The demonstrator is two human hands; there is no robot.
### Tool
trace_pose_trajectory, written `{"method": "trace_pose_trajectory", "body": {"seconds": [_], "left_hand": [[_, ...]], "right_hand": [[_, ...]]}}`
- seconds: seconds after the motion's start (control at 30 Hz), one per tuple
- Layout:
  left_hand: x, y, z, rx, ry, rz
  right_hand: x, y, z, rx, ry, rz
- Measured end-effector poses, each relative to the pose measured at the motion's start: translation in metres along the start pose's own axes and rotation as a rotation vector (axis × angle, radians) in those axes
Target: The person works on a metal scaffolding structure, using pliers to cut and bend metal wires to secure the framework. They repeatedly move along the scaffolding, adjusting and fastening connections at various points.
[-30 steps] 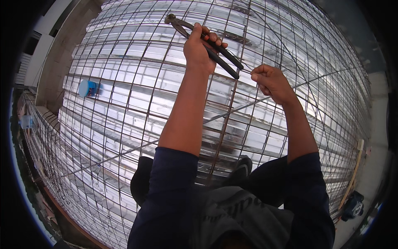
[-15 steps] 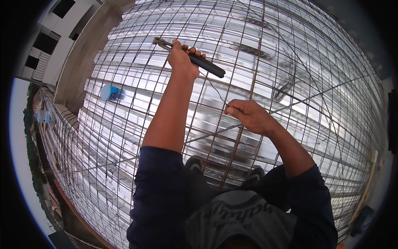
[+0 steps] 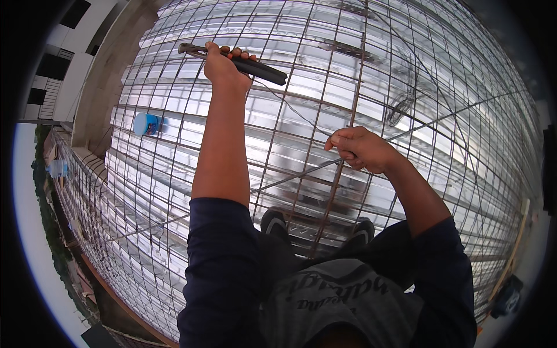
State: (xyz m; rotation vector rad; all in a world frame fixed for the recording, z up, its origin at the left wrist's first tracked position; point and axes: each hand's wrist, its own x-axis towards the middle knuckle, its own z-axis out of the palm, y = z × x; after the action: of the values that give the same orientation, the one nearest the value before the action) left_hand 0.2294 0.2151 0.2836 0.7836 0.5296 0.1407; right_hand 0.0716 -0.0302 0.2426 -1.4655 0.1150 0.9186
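My left hand (image 3: 225,68) is stretched far out over a mesh of steel bars and is closed around a pair of pincers (image 3: 268,71) with dark handles. The tool's metal jaws point left, past my thumb. A thin twisted wire (image 3: 295,110) runs from beside my left hand down to my right hand (image 3: 361,149). My right thumb and fingers pinch the wire's lower end, just above the mesh. Whether the wire's upper end sits in my left fingers or the pincers is hidden.
Crossing rebar (image 3: 325,159) lies over ribbed shiny metal decking (image 3: 278,139). A blue tub (image 3: 145,124) rests on the left. Loops of wire (image 3: 401,110) lie at the right. My shoes (image 3: 275,224) stand on the mesh. A concrete wall (image 3: 96,98) borders the far left.
My left hand and the pincers have moved left and slightly farther away. My right hand has shifted right and a little up. More of the wire shows stretched between them.
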Motion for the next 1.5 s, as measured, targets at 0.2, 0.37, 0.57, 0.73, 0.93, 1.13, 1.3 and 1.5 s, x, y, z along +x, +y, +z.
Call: {"method": "trace_pose_trajectory", "body": {"seconds": [0.2,0.37,0.57,0.73,0.93,1.13,1.3,1.5], "left_hand": [[0.010,-0.011,-0.001,0.056,0.025,0.046],[0.031,-0.016,-0.024,0.473,-0.031,0.083],[0.051,-0.025,-0.092,0.956,-0.274,-0.344],[0.060,-0.050,-0.165,1.210,-0.355,-0.638],[0.055,-0.097,-0.195,1.611,-0.393,-0.730],[0.022,-0.167,-0.173,1.927,-0.667,-0.672],[-0.006,-0.106,-0.065,1.910,-0.996,-0.467],[-0.089,-0.096,0.003,1.469,-1.384,0.411]], "right_hand": [[0.007,0.009,0.010,-0.401,0.237,-0.060],[0.007,0.019,0.011,-0.404,0.202,-0.342],[-0.013,-0.001,-0.041,-0.095,0.423,-0.137],[-0.017,-0.005,-0.070,-0.403,0.498,-0.126],[-0.027,-0.015,-0.075,-0.084,0.517,-0.151],[-0.028,-0.009,-0.072,-0.221,0.573,-0.113],[-0.021,-0.010,-0.063,-0.766,0.482,-0.142],[-0.025,-0.012,-0.051,-0.809,0.424,-0.234]]}}
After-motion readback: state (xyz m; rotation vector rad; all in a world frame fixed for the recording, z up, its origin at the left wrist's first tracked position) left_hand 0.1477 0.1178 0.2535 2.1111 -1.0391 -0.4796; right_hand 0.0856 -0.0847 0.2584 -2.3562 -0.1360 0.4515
